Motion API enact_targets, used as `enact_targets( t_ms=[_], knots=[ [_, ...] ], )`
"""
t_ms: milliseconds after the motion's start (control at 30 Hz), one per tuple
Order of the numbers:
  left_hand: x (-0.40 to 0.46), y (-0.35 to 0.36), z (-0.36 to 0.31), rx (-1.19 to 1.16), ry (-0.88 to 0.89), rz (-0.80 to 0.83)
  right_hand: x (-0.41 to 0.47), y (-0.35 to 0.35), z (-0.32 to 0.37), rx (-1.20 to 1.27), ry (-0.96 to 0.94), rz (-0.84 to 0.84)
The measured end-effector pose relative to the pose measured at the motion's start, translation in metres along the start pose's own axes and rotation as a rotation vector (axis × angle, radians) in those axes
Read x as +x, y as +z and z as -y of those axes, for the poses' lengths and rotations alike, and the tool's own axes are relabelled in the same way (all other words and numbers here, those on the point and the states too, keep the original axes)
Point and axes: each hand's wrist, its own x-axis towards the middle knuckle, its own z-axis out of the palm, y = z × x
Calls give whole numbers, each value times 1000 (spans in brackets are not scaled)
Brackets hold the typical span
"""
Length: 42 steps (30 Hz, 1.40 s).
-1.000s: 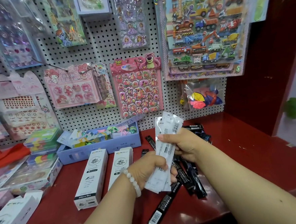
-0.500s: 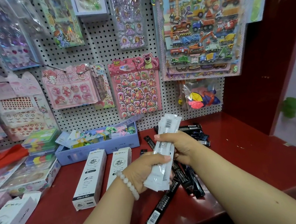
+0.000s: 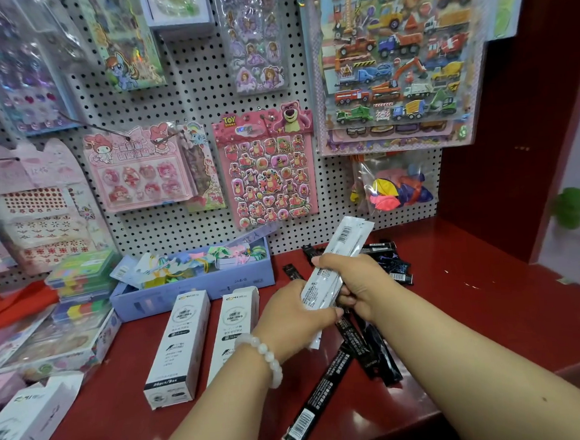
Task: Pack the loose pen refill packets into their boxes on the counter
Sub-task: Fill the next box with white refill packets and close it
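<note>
A bundle of white pen refill packets is held tilted above the red counter. My left hand grips its lower end and my right hand grips its middle. Several black refill packets lie loose on the counter under and behind my hands. Two white refill boxes lie side by side to the left, and a third white box with an open flap sits at the lower left.
A lilac tray of small paper items stands behind the boxes. Sticker packs hang on the pegboard. Boxed goods crowd the left. A dark red side wall closes the right.
Both hands have slid closer together along the white bundle, which has tilted a little further to the right. The view has shifted slightly.
</note>
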Motion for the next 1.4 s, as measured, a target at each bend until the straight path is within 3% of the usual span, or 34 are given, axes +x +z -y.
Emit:
enact_targets(
  t_ms=[233, 400, 733, 900, 1033, 1233, 1400],
  knots=[
    [-5, -12, -1, -543, -180, 177, 0, -6, 5, 83, -18, 217],
    [-8, -20, -1, -736, -269, 225, 1, -10, 6, 75, 1, 234],
    [-7, -15, 3, -682, -209, 240, 6, -16, 8, -51, 66, 141],
    [-6, -11, 1, -705, -314, 125, 10, -15, 6, -93, 50, 84],
    [-8, -7, -2, -655, -230, 119, 11, -13, 3, -147, 29, 36],
    [-9, -3, -4, -633, -196, 161, 4, -2, 1, -9, -12, 114],
    [-7, -3, -1, -421, -171, 231, 0, 2, 1, 75, -178, 178]
  ],
)
